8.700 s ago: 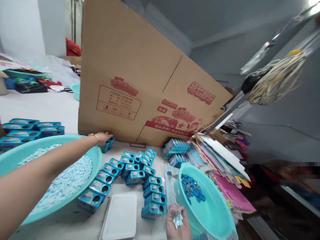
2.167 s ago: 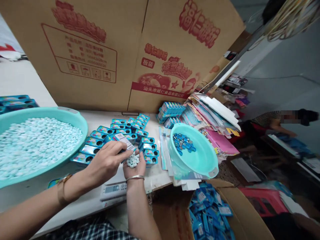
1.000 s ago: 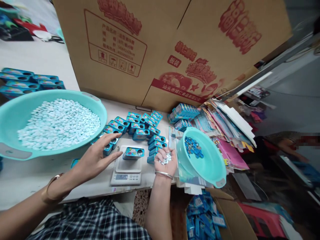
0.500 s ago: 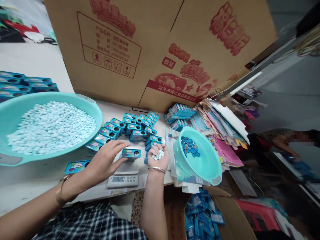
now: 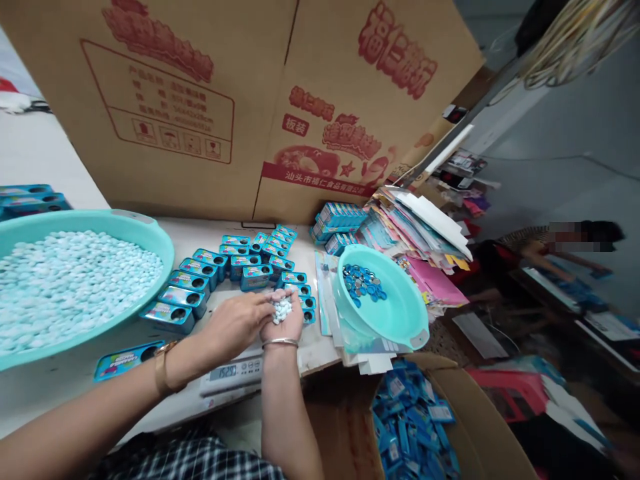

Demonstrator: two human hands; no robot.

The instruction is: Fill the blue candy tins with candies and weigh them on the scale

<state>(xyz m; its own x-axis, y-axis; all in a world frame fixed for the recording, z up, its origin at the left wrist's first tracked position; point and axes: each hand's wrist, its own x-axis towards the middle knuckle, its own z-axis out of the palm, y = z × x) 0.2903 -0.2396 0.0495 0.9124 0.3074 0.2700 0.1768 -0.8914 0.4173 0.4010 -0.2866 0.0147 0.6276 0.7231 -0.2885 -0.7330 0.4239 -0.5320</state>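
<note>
My right hand (image 5: 285,327) is cupped palm up, its fingers curled round a small heap of pale candies (image 5: 283,309). My left hand (image 5: 233,327), with its fingers bent and close together, reaches across and touches the edge of that heap. What its fingertips pinch, if anything, is hidden. Beneath my left hand and wrist is a small digital scale (image 5: 223,373), partly covered. Beyond the hands stand several blue tins (image 5: 257,276) with round dark holes in their tops. One more blue tin (image 5: 120,362) lies near my left forearm.
A large turquoise basin (image 5: 163,267) of pale candies is at the left. On the right, a smaller turquoise basin (image 5: 400,313) holds blue round lids. A big carton (image 5: 200,180) stands behind. Below the table edge, an open box (image 5: 465,407) contains blue tins. A person (image 5: 540,257) works far right.
My left hand has left a tin above the scale and moved right to the candies in my right palm, its fingers drawing together. The camera view has shifted right.
</note>
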